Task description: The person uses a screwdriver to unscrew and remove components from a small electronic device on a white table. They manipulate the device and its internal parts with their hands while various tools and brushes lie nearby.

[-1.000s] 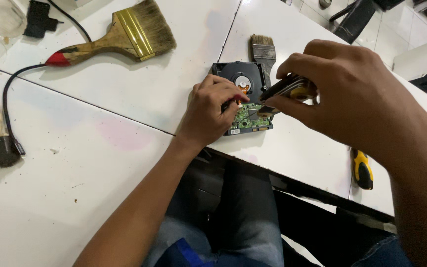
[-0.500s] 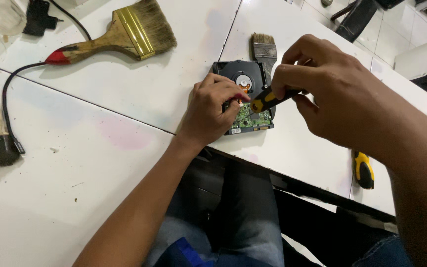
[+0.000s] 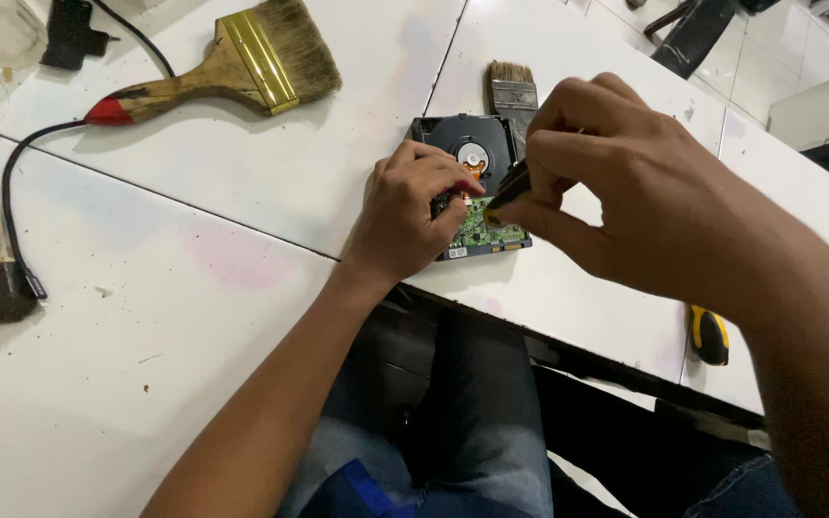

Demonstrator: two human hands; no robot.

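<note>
The hard drive (image 3: 472, 182) lies near the front edge of the white bench (image 3: 242, 201), just beside the seam between two bench plates, with its green circuit board (image 3: 485, 230) turned up and toward the person. The left hand (image 3: 413, 216) rests on the near-left corner of the drive and presses it down; its grip is closed on the drive body, with the fingertips on the board side. The right hand (image 3: 616, 182) has its grip pinched together around a small dark tool (image 3: 509, 184), most likely a screwdriver, whose tip meets the board close to the left fingers. The tip itself is too small to see clearly.

To do this step well, I think the tool should stand straight on the screw and be pushed down firmly while it turns, so it does not slip over the board. The left hand should keep the drive from rotating, but with its fingers a little away from the tip.

A narrow brush (image 3: 512, 91) lies touching the far edge of the drive. A wide paintbrush (image 3: 242, 67) lies toward the far left, and a yellow-and-black tool (image 3: 708, 336) lies at the front edge to the right, well apart.
</note>
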